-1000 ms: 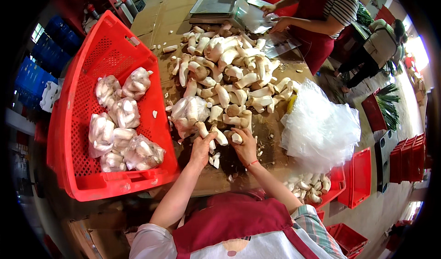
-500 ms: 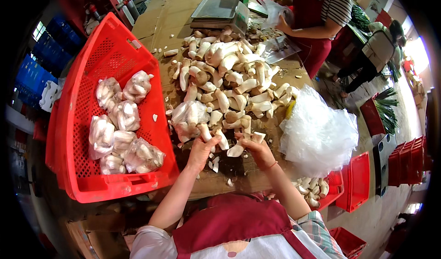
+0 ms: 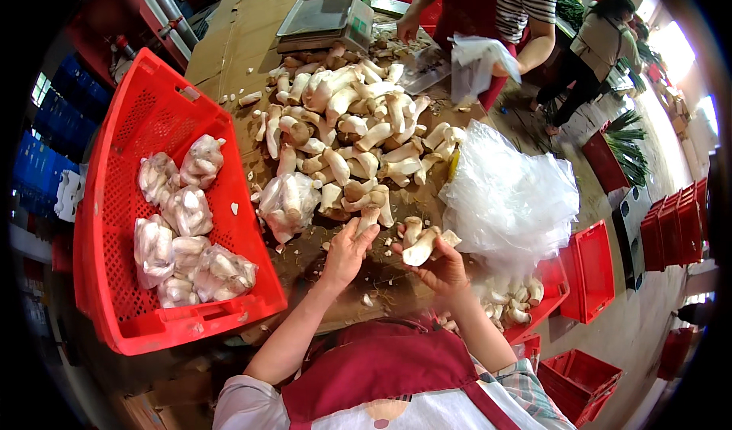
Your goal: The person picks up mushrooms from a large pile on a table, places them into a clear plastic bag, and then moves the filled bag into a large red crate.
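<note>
A large heap of king oyster mushrooms [image 3: 343, 117] with thick pale stems and brownish caps covers the middle of the cardboard-topped table. At its near edge my left hand [image 3: 347, 256] has its fingers closed round one mushroom [image 3: 368, 218]. My right hand [image 3: 444, 271], held closer to my body, grips a few mushrooms [image 3: 419, 251] in a small bunch, their pale cut stems showing. A clear bag filled with mushrooms [image 3: 289, 205] rests on the table beyond my left hand. To the right lies a stack of clear plastic bags [image 3: 511, 197].
At left, a tilted red crate [image 3: 114, 255] holds several bagged mushroom portions [image 3: 188, 210]. A scale [image 3: 324, 18] stands beyond the heap. Across the table a co-worker holds a clear bag [image 3: 474, 68]. Below the right table edge, a red crate contains loose mushrooms [image 3: 515, 300].
My right hand has drawn back and lifted its mushrooms off the heap's edge. My left hand now grips a mushroom at the heap's near edge. The co-worker's hands have moved apart. The whole view has shifted.
</note>
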`<state>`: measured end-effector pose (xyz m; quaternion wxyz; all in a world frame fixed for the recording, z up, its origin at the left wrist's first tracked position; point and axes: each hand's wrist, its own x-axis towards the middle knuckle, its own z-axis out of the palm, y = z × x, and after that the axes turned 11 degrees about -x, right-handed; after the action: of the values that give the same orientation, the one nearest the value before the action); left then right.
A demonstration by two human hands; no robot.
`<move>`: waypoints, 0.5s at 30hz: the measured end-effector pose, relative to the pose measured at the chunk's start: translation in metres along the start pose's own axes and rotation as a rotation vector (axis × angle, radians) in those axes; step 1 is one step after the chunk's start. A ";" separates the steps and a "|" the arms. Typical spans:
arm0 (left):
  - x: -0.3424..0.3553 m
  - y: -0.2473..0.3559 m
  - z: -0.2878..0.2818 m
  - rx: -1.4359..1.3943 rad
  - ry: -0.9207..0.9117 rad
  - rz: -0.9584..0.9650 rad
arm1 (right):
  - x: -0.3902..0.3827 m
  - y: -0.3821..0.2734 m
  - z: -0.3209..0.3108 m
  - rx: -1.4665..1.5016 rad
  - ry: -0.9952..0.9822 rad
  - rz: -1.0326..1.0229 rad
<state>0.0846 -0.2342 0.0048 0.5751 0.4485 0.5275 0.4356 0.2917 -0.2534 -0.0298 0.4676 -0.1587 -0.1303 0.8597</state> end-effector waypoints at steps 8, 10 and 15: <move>0.000 -0.021 0.003 -0.408 -0.092 -0.087 | -0.046 -0.032 0.015 -0.103 -0.038 -0.181; -0.001 -0.022 0.012 -0.392 -0.033 0.022 | -0.053 -0.035 0.015 -0.143 -0.020 -0.203; -0.004 -0.029 0.015 -0.328 -0.076 0.074 | -0.054 -0.026 0.004 -0.179 0.035 -0.155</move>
<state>0.0998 -0.2448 -0.0220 0.6437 0.3841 0.4103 0.5195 0.3382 -0.2856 -0.0084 0.5187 -0.2044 -0.2100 0.8032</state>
